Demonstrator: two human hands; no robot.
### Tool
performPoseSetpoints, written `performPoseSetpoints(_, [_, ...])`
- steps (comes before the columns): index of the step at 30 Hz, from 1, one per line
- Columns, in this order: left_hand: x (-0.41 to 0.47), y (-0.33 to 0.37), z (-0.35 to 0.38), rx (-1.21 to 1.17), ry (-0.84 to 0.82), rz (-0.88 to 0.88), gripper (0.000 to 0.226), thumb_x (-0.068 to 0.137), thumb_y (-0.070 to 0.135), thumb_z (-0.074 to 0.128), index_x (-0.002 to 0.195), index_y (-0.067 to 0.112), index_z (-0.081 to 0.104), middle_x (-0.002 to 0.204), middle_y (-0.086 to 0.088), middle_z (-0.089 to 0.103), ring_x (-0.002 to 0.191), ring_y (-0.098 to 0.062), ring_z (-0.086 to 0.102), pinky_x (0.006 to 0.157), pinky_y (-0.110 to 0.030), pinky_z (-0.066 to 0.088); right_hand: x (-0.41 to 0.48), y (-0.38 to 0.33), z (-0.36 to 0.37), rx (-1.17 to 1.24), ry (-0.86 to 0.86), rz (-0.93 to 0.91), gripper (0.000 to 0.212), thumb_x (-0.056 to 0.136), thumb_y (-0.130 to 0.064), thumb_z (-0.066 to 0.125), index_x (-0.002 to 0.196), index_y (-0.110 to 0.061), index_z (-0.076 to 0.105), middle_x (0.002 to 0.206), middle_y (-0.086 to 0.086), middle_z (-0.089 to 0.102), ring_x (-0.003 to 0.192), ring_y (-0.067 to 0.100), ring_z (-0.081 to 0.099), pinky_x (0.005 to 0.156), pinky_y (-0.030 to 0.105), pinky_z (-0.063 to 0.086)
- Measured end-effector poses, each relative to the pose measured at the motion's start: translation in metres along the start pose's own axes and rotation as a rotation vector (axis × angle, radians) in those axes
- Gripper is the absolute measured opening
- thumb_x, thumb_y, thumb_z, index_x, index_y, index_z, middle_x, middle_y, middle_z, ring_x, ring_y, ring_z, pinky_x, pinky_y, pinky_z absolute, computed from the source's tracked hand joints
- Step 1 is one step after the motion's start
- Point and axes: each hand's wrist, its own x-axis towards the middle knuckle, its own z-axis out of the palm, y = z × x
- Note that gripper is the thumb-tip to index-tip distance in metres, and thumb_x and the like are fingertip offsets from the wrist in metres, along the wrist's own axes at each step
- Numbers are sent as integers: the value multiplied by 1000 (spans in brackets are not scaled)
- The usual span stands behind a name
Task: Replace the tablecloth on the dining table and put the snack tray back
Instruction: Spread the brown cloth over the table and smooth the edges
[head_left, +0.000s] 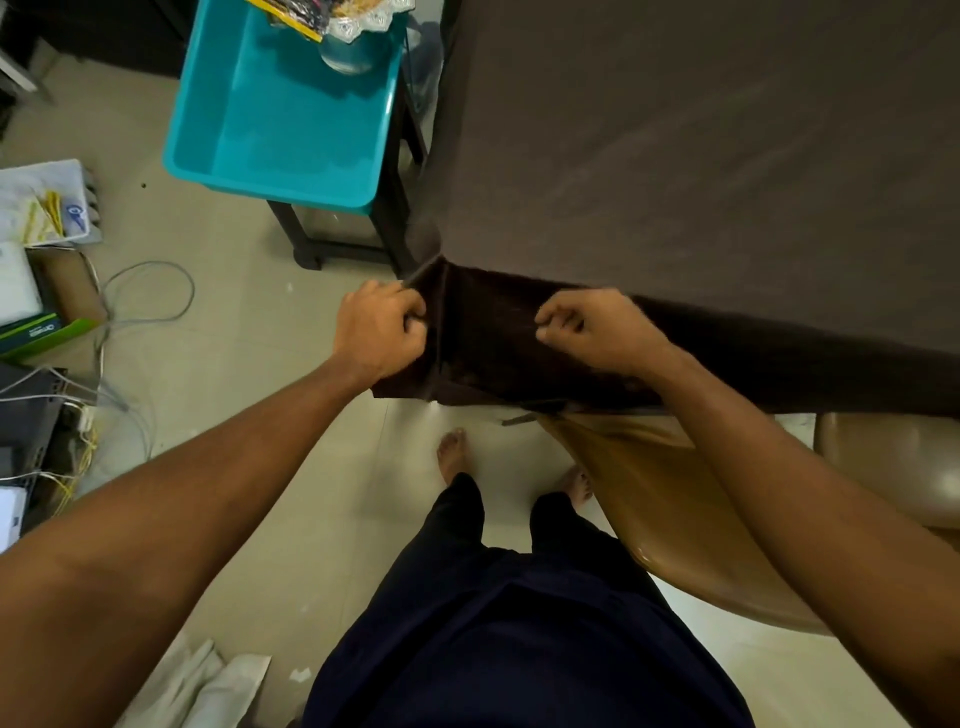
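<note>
Tray (280, 119) left of tablecloth (701, 145)

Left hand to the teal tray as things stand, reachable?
Probably yes, once it lets go. The left hand grips the tablecloth at the table corner; the teal tray sits on a stand just beyond it, with nothing visible between them.

A pale tiled floor (249, 322) is seen under soft, even light. A tan moulded chair (660, 499) is set on it at the right, with a second seat (893, 462) beside it. At the left, looped grey cables (150, 291), an open cardboard box (70, 291) and a black metal stand (311, 239) are found.
</note>
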Motion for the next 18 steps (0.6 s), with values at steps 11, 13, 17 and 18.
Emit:
performPoseSetpoints(11, [96, 84, 1, 200, -213, 259, 86, 87, 67, 48, 157, 38, 8, 167, -4, 1, 153, -31, -4, 118, -65, 7, 48, 48, -13, -356, 274, 249, 80, 91, -80, 26, 159, -44, 6, 170, 1, -5, 156, 26, -8, 123, 58, -1])
performPoseSetpoints(13, [100, 86, 12, 292, -233, 284, 90, 87, 74, 40, 157, 37, -2, 167, -6, -6, 153, -32, -8, 117, -66, -1, 44, 55, -5, -376, 285, 263, 79, 91, -81, 18, 159, -44, -2, 169, 0, -10, 155, 25, -12, 122, 58, -6])
performPoseSetpoints(17, [94, 80, 19, 341, -187, 291, 88, 89, 74, 34, 158, 35, -4, 167, -8, -7, 153, -34, -7, 118, -65, -3, 39, 52, 5, -349, 305, 276, 83, 90, -84, 15, 159, -42, -4, 169, 1, -11, 155, 26, -13, 121, 57, -8])
performPoseSetpoints(18, [93, 80, 19, 334, -182, 292, 88, 89, 73, 35, 158, 35, -3, 167, -8, -7, 153, -34, -7, 118, -65, -3, 37, 51, 8, -343, 307, 278, 84, 89, -85, 14, 159, -42, -4, 169, 1, -12, 155, 26, -13, 121, 57, -8])
